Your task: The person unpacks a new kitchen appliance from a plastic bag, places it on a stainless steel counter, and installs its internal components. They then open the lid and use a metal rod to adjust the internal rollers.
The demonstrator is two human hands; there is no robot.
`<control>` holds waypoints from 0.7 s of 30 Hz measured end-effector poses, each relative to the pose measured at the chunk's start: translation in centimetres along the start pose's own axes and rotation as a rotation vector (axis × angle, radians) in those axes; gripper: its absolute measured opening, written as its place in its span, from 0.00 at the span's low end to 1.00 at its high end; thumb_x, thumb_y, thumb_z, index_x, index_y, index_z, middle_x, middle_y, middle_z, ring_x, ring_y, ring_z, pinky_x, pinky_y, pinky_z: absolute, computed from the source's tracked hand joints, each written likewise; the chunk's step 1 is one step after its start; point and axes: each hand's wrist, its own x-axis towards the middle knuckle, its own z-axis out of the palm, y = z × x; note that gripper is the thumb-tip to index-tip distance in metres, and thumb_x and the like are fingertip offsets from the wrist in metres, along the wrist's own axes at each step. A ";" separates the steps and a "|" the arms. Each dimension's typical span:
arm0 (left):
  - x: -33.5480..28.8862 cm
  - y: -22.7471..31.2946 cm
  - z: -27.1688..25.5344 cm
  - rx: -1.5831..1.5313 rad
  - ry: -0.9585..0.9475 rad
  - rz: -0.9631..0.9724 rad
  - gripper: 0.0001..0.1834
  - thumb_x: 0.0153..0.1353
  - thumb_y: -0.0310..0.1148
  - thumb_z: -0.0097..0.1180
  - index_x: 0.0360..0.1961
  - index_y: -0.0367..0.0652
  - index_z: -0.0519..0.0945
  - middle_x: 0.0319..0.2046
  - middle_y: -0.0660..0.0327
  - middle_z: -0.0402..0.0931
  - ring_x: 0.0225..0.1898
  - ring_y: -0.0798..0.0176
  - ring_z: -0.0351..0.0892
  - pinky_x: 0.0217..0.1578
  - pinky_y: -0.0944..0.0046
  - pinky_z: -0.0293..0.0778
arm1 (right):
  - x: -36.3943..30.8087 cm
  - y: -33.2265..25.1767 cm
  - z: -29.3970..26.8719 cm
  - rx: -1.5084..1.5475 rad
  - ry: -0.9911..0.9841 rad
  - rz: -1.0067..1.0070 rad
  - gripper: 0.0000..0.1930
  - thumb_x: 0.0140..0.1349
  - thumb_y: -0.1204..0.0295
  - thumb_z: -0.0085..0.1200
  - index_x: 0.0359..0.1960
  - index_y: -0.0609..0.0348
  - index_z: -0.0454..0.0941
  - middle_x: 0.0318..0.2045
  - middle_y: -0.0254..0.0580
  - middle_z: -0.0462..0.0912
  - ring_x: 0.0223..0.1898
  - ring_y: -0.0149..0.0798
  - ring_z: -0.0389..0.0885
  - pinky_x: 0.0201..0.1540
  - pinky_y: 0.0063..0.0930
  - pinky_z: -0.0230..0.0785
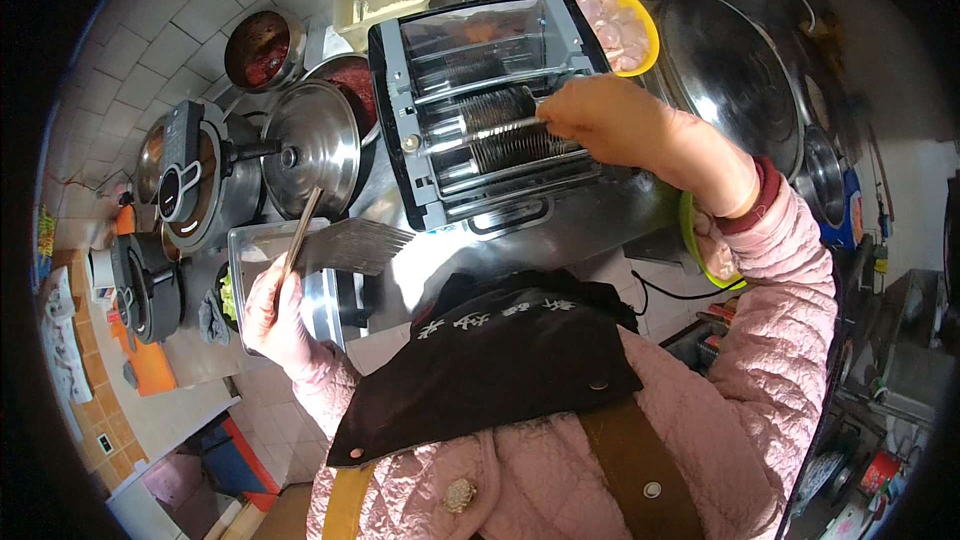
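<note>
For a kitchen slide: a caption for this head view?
Right hand on the meat slicer's blade rollers; left hand holds chopsticks beside a metal comb plate.

Place: a working kitchen, likely commercial.
Beyond the right hand (pixel 600 120): a meat-slicing machine (pixel 490 115) with ridged rollers, and a yellow bowl (pixel 640 15) of raw meat.
Left of it: steel pots, a lid (pixel 310 145) (sauce inside one pot).
Past the left hand (pixel 270 315): white tiled wall (pixel 180 30).
</note>
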 end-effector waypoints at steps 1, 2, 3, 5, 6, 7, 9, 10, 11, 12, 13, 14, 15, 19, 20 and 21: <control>0.1 0.0 0.3 -0.039 0.005 -0.020 0.13 0.52 0.15 0.65 0.41 0.31 0.85 0.39 0.52 0.85 0.40 0.63 0.82 0.46 0.66 0.75 | -0.1 0.2 0.2 -0.023 0.055 -0.012 0.07 0.62 0.74 0.55 0.41 0.57 0.80 0.31 0.48 0.81 0.38 0.54 0.81 0.39 0.40 0.72; 0.2 0.1 0.5 -0.076 0.010 -0.039 0.12 0.50 0.13 0.66 0.38 0.30 0.85 0.38 0.50 0.85 0.40 0.60 0.82 0.45 0.65 0.76 | -0.2 0.4 0.4 -0.059 0.084 0.016 0.07 0.62 0.74 0.55 0.41 0.57 0.80 0.32 0.48 0.81 0.38 0.53 0.81 0.39 0.40 0.73; 0.4 0.2 0.6 -0.060 -0.011 -0.045 0.12 0.50 0.14 0.66 0.39 0.30 0.85 0.38 0.50 0.85 0.40 0.60 0.82 0.46 0.65 0.76 | -0.2 0.6 0.6 -0.092 0.134 0.028 0.07 0.63 0.74 0.55 0.41 0.56 0.80 0.32 0.47 0.81 0.39 0.52 0.81 0.39 0.40 0.73; 0.7 0.4 0.9 -0.052 -0.050 -0.069 0.13 0.50 0.15 0.66 0.39 0.30 0.85 0.38 0.50 0.85 0.40 0.60 0.82 0.46 0.65 0.76 | -0.5 0.8 1.3 -0.054 0.220 0.048 0.07 0.62 0.74 0.55 0.42 0.57 0.80 0.32 0.47 0.81 0.39 0.52 0.81 0.40 0.40 0.73; 0.9 0.5 1.1 -0.052 -0.063 -0.055 0.12 0.51 0.16 0.66 0.39 0.30 0.85 0.39 0.50 0.85 0.40 0.61 0.83 0.46 0.64 0.76 | -0.7 0.8 1.7 -0.036 0.274 0.049 0.07 0.62 0.74 0.55 0.42 0.57 0.80 0.33 0.47 0.81 0.39 0.52 0.81 0.40 0.40 0.73; 1.0 0.6 1.2 -0.027 -0.077 -0.044 0.12 0.51 0.16 0.66 0.39 0.31 0.85 0.39 0.51 0.85 0.40 0.61 0.83 0.46 0.64 0.76 | -0.9 0.7 2.0 -0.053 0.254 0.052 0.07 0.62 0.74 0.55 0.41 0.57 0.80 0.33 0.47 0.81 0.39 0.52 0.81 0.40 0.40 0.73; 1.2 0.6 1.3 -0.025 -0.078 -0.034 0.13 0.51 0.15 0.66 0.40 0.31 0.86 0.39 0.51 0.85 0.40 0.62 0.83 0.46 0.64 0.76 | -1.0 0.4 2.5 -0.089 0.168 0.082 0.06 0.61 0.76 0.55 0.40 0.59 0.79 0.33 0.47 0.81 0.39 0.53 0.81 0.40 0.41 0.73; 1.2 0.5 1.3 -0.015 -0.081 -0.025 0.13 0.51 0.15 0.66 0.40 0.31 0.86 0.39 0.52 0.85 0.40 0.62 0.83 0.46 0.65 0.76 | -1.0 0.3 2.5 -0.087 0.146 0.055 0.06 0.60 0.77 0.55 0.39 0.59 0.78 0.33 0.47 0.81 0.39 0.53 0.81 0.39 0.41 0.73; 1.2 0.5 1.3 -0.027 -0.083 0.002 0.13 0.51 0.15 0.66 0.40 0.31 0.86 0.39 0.52 0.85 0.40 0.62 0.83 0.46 0.65 0.76 | -1.0 0.3 2.3 -0.084 0.083 0.059 0.06 0.59 0.77 0.55 0.38 0.59 0.78 0.32 0.47 0.80 0.39 0.53 0.80 0.39 0.41 0.72; 1.3 0.5 1.2 -0.037 -0.081 0.019 0.13 0.51 0.15 0.66 0.40 0.31 0.86 0.38 0.52 0.86 0.40 0.62 0.83 0.46 0.65 0.76 | -1.0 0.1 2.1 -0.081 0.033 0.067 0.05 0.59 0.78 0.55 0.37 0.60 0.77 0.32 0.48 0.80 0.38 0.54 0.80 0.39 0.42 0.72; 1.3 0.5 1.1 -0.024 -0.084 0.043 0.13 0.51 0.15 0.65 0.40 0.31 0.86 0.38 0.52 0.86 0.40 0.62 0.83 0.46 0.65 0.76 | -0.9 0.1 1.7 -0.074 0.001 0.043 0.05 0.58 0.78 0.54 0.37 0.60 0.77 0.32 0.48 0.80 0.39 0.54 0.80 0.39 0.42 0.72; 1.2 0.6 0.8 -0.010 -0.076 0.050 0.13 0.51 0.15 0.65 0.40 0.31 0.86 0.38 0.52 0.86 0.40 0.62 0.83 0.46 0.66 0.76 | -0.9 0.1 1.1 -0.069 -0.024 0.019 0.05 0.58 0.79 0.54 0.36 0.60 0.77 0.31 0.48 0.80 0.39 0.54 0.80 0.39 0.42 0.72; 1.0 0.6 0.5 -0.014 -0.060 0.055 0.13 0.51 0.14 0.65 0.40 0.31 0.86 0.38 0.52 0.86 0.40 0.63 0.83 0.46 0.66 0.76 | -0.9 0.1 0.6 -0.056 -0.055 -0.012 0.04 0.58 0.79 0.54 0.35 0.60 0.77 0.31 0.48 0.80 0.39 0.54 0.80 0.39 0.42 0.72; 0.2 0.8 -0.4 -0.048 0.053 -0.028 0.13 0.52 0.13 0.64 0.41 0.30 0.85 0.39 0.50 0.85 0.40 0.62 0.83 0.45 0.66 0.76 | -1.6 0.5 -1.2 -0.036 -0.102 -0.062 0.07 0.52 0.79 0.55 0.34 0.60 0.77 0.28 0.51 0.81 0.36 0.56 0.82 0.38 0.46 0.73; 0.1 0.9 -0.6 -0.017 0.070 -0.120 0.14 0.52 0.13 0.64 0.41 0.30 0.85 0.40 0.49 0.85 0.41 0.60 0.82 0.46 0.65 0.76 | -1.6 0.6 -1.3 -0.027 -0.061 -0.072 0.06 0.53 0.79 0.55 0.34 0.60 0.77 0.28 0.51 0.80 0.36 0.56 0.82 0.38 0.45 0.73; 0.0 0.7 -0.5 0.017 0.064 -0.111 0.14 0.52 0.13 0.64 0.41 0.29 0.85 0.40 0.49 0.85 0.41 0.60 0.82 0.46 0.65 0.76 | -1.6 0.7 -1.3 -0.031 -0.045 -0.046 0.06 0.53 0.79 0.55 0.34 0.60 0.77 0.28 0.51 0.80 0.36 0.56 0.82 0.38 0.45 0.73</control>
